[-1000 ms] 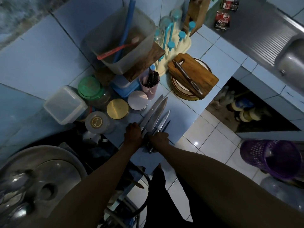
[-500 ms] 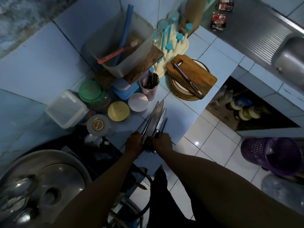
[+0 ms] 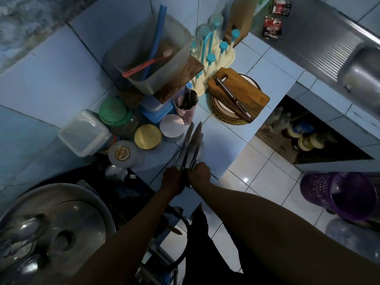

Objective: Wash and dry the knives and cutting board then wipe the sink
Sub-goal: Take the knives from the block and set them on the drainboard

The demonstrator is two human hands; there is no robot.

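Steel shows first at your far left, a large pot lid (image 3: 51, 227) low in the corner. Moving right, your left hand (image 3: 172, 180) and right hand (image 3: 199, 174) sit side by side, both curled around the handles of a bunch of knives (image 3: 191, 147), blades together and pointing away over the blue tiled counter (image 3: 222, 138). Beyond them, a wooden cutting board (image 3: 240, 93) rests on a stack of plates (image 3: 221, 111) with another knife (image 3: 232, 98) lying across it. Farthest right, the steel sink (image 3: 362, 77) lies well apart from your hands.
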